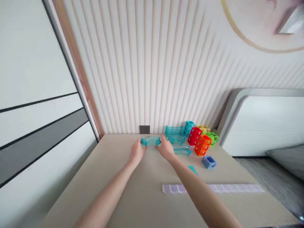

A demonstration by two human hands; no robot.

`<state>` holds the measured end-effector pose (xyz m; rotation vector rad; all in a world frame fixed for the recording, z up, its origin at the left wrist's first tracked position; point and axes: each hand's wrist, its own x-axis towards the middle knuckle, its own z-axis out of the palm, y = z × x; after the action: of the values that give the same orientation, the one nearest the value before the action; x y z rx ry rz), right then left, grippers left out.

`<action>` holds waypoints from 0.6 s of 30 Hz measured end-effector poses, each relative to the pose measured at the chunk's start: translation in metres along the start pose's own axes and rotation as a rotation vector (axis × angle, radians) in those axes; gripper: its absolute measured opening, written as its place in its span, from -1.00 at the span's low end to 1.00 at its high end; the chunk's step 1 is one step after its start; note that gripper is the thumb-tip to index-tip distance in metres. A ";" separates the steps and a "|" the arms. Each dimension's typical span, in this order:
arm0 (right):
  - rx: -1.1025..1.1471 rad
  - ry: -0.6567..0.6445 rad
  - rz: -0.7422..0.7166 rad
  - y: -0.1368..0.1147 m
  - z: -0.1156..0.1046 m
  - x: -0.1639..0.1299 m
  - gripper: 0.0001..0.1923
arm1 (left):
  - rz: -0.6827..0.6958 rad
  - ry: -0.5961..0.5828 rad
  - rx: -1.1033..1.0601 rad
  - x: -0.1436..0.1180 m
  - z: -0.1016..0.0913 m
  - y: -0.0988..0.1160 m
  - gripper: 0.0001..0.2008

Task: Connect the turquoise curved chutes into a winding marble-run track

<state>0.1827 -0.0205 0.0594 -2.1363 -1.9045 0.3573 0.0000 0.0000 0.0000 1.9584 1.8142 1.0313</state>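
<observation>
Our left hand (pixel 137 151) and right hand (pixel 166 148) pinch opposite ends of the curved, translucent teal plastic piece (pixel 151 141); we should keep it level (both ends gripped evenly)

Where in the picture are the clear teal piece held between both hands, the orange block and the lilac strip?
Clear teal piece (pixel 152 141): head view, on its middle.
Orange block (pixel 202 146): head view, on its side.
Lilac strip (pixel 234 188): head view, on its longer visible stretch.

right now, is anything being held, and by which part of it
A translucent teal piece, held at its two opposite ends: the left hand has one end, the right hand the other.
</observation>
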 end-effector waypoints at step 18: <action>-0.143 -0.037 0.014 0.010 -0.003 0.061 0.04 | -0.074 -0.006 -0.010 0.035 0.044 0.011 -0.70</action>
<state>0.1995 0.0389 0.0576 -2.2489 -1.9919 0.2724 0.0356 0.0426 -0.0132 1.8721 1.8594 1.0081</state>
